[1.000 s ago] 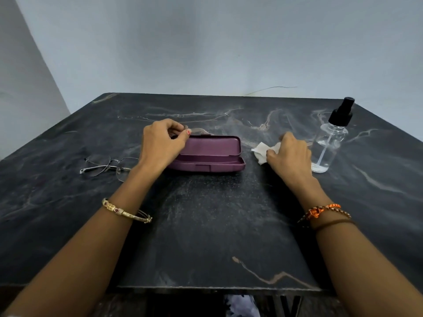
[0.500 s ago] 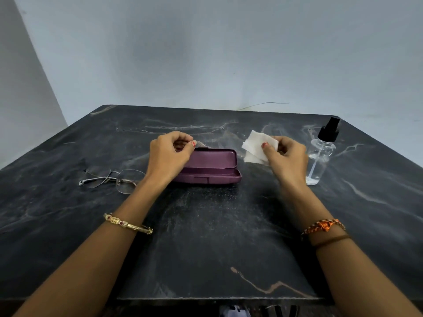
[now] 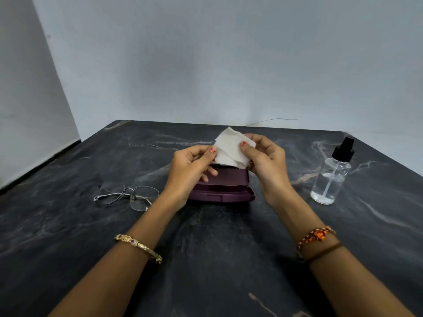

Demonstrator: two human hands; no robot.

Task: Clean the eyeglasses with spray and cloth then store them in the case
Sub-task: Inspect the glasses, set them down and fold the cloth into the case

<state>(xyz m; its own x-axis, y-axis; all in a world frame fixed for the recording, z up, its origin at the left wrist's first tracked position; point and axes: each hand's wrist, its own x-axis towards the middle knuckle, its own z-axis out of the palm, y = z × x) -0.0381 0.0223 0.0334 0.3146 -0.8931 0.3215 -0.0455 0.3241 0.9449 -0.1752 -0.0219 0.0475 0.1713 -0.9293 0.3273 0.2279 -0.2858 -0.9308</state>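
Glasses (image 3: pixel 129 196) lie on the dark marbled worktop (image 3: pixel 217 248) toward its left edge, temples folded, well apart from both hands. Left hand (image 3: pixel 191 167) pinches the left edge of the white cloth (image 3: pixel 231 148) between thumb and fingers, its other fingers curled in front of the case (image 3: pixel 225 191). That maroon case sits open at mid-worktop, lid raised, just below the cloth, which is held clear of the surface. Right hand (image 3: pixel 265 160) pinches the cloth's right side, thumb on its front. Spray bottle (image 3: pixel 332 177), clear with a black nozzle, stands upright near the right edge.
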